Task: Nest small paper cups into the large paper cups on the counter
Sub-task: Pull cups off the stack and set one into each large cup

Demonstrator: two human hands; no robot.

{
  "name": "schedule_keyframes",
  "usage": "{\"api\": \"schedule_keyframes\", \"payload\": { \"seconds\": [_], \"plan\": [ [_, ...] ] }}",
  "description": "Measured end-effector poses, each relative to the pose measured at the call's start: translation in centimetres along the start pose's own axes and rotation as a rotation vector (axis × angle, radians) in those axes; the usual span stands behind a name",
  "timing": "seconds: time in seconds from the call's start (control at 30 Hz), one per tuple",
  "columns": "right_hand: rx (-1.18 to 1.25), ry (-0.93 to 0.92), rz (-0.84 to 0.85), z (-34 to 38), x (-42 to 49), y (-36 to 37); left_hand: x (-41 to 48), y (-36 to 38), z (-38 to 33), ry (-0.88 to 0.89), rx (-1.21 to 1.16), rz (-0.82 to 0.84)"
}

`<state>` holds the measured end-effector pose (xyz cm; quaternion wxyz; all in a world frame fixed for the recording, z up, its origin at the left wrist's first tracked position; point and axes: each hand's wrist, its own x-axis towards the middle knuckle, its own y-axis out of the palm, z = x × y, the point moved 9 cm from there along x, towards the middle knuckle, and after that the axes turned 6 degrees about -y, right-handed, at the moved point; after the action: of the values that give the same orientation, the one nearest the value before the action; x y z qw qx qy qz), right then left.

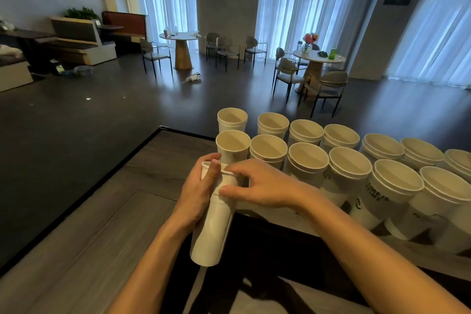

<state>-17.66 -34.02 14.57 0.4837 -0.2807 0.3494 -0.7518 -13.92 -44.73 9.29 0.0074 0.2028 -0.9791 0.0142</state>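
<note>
Clearly both hands are busy on one thing: the left hand (201, 194) wraps round the upper part of a stack of small cups (214, 234), its thumb lying up along the wall towards the rim. The right hand (257, 186) pinches the top cup (228, 181) of that stack, thumb below and fingers over the lip. The stack leans away from the person, held above the worktop (102, 211) with its base hanging free. Both forearms reach in from the near edge, and the right wrist crosses over towards the left.

Thin paper like this should weigh almost nothing and will dent if squeezed. The rolled rim is probably the stiffest part, so that is where to take hold of the top cup. Nested cups tend to cling, so I would expect a slight twist to free one better than a straight pull. The left hand needs only a light clasp round the stack.

Just beyond the stack and out to its right stand the large cups (233, 145) in two rows, mouths up. Several show a second rim inside, which suggests a small cup is already seated in them. The one nearest the stack looks unfilled, though I cannot be sure.
</note>
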Motion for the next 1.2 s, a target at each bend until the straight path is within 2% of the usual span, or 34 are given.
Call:
{"api": "schedule_keyframes", "payload": {
  "seconds": [0.13,0.3,0.4,0.53,0.63,0.7,0.83,1.0,1.2],
  "plan": [
    [-0.017,-0.056,-0.088,1.2,0.3,-1.5,-0.9,-0.3,0.0,0.02,0.018,0.047],
    [0.034,-0.052,-0.455,1.6,-0.6,-8.5,-1.3,-1.8,1.2,0.0,0.059,0.018],
    [-0.017,-0.126,-0.572,2.6,-0.6,-10.7,-1.1,-2.4,1.6,0.005,0.038,0.006],
    [-0.183,-0.214,-0.739,3.6,-0.6,-11.8,-0.5,-3.4,1.8,0.015,0.011,-0.065],
    [-0.477,-0.268,-0.91,4.6,-1.3,-12.8,-0.3,-4.2,2.6,-0.012,-0.003,-0.096],
    [-0.633,-0.276,-0.891,4.9,-0.6,-12.9,-0.3,-4.4,3.1,-0.03,0.0,-0.096],
    [-0.763,-0.225,-0.684,3.4,2.2,-11.4,0.0,-4.5,3.1,-0.039,0.007,-0.086],
    [-0.755,-0.097,-0.409,0.0,5.2,-7.9,0.1,-4.0,2.9,-0.047,0.009,-0.08],
    [-0.736,-0.018,-0.205,-3.3,6.8,-3.6,0.5,-3.8,3.1,-0.05,0.006,-0.083]
  ]
}}
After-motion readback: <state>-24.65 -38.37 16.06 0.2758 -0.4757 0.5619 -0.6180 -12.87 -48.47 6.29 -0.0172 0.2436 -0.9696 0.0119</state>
